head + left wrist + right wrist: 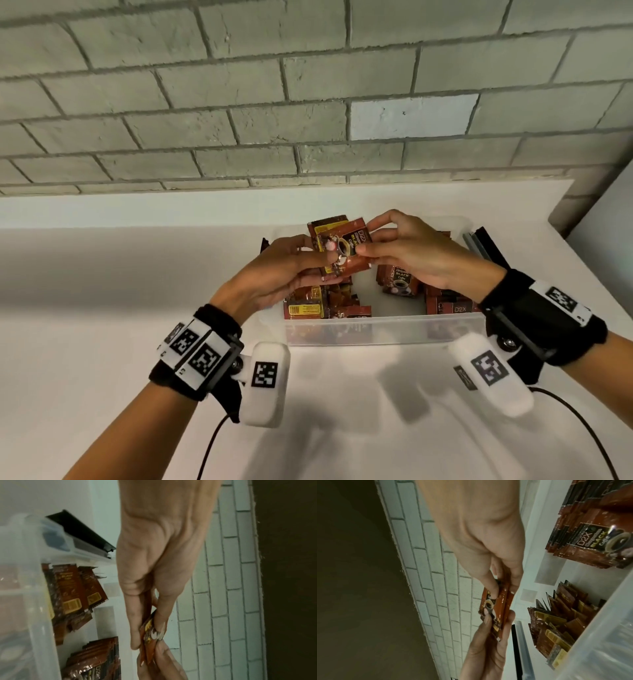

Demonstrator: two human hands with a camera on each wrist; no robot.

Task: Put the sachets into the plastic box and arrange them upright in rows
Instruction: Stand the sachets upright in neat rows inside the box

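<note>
Both hands hold a small stack of brown coffee sachets (pixel 344 245) above the clear plastic box (pixel 383 330). My left hand (pixel 308 263) grips the stack from its lower left, thumb on the front sachet. My right hand (pixel 380 240) pinches its right edge. The same stack of sachets (pixel 150 632) is squeezed between the fingers of my left hand (pixel 149 616), and the stack of sachets (pixel 494 609) is pinched by my right hand (pixel 501 582). Inside the box, sachets (pixel 325 303) lean at the left and an upright row of sachets (pixel 399 279) stands at the right.
The box sits on a white table (pixel 137 274) against a grey brick wall (pixel 308 102). A black and grey bar-shaped object (pixel 481 241) lies behind the box at its right. Cables (pixel 589 428) trail from both wrist cameras across the near table.
</note>
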